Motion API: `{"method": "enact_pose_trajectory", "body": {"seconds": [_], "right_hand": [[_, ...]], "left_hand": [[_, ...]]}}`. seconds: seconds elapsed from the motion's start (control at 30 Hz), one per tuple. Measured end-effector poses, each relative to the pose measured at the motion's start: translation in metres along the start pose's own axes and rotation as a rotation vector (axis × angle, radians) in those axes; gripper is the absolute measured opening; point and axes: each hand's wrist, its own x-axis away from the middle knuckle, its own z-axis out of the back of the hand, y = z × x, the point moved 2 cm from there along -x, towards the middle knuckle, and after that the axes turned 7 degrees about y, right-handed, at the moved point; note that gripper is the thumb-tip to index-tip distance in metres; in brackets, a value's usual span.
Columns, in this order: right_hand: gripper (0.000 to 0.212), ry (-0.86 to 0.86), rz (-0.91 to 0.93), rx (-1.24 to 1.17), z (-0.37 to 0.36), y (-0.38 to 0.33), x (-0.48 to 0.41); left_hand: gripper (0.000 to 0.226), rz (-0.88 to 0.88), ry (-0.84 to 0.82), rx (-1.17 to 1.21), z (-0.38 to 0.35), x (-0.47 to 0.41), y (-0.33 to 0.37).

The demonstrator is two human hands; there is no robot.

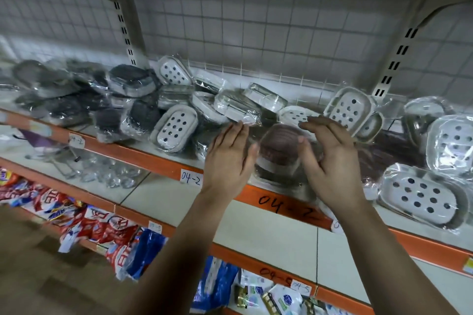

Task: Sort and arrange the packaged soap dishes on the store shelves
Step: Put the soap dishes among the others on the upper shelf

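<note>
A brown soap dish [279, 148] in clear wrap sits at the front edge of the upper shelf [163, 161], on top of another brown one. My left hand [227, 161] is just left of it, fingers straight and pointing up. My right hand [330, 158] arches over its right side with loosely curved fingers and the thumb close to the wrap. Neither hand plainly grips it. White perforated soap dishes [176, 125] lie heaped to the left and others [419, 194] to the right. Dark grey ones [133, 79] are piled further left.
A wire grid backs the shelf, with slotted uprights [394, 64] at both sides. Orange shelf rails carry handwritten labels [190, 177]. The shelf below holds clear glass items [110, 174]; lower down are red and blue packets [107, 235].
</note>
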Motion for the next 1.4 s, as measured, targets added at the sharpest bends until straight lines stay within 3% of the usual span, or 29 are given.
{"method": "enact_pose_trajectory", "body": {"seconds": [0.47, 0.8, 1.1, 1.23, 1.4], "right_hand": [[0.041, -0.026, -0.074, 0.013, -0.149, -0.104, -0.006], [0.039, -0.095, -0.114, -0.001, -0.262, -0.185, -0.009], [0.054, -0.326, -0.138, 0.095, -0.318, -0.203, -0.029], [0.048, -0.38, -0.134, 0.111, -0.332, -0.201, -0.035], [0.056, -0.5, -0.169, 0.169, -0.347, -0.202, -0.033]], "left_hand": [[0.053, -0.023, 0.055, 0.014, 0.068, -0.017, -0.179], [0.049, 0.064, 0.058, 0.034, 0.116, -0.015, -0.311], [0.054, 0.07, -0.082, -0.025, 0.099, -0.025, -0.349], [0.049, 0.047, -0.077, -0.022, 0.097, -0.026, -0.358], [0.044, 0.034, -0.045, -0.013, 0.095, -0.026, -0.367]]}}
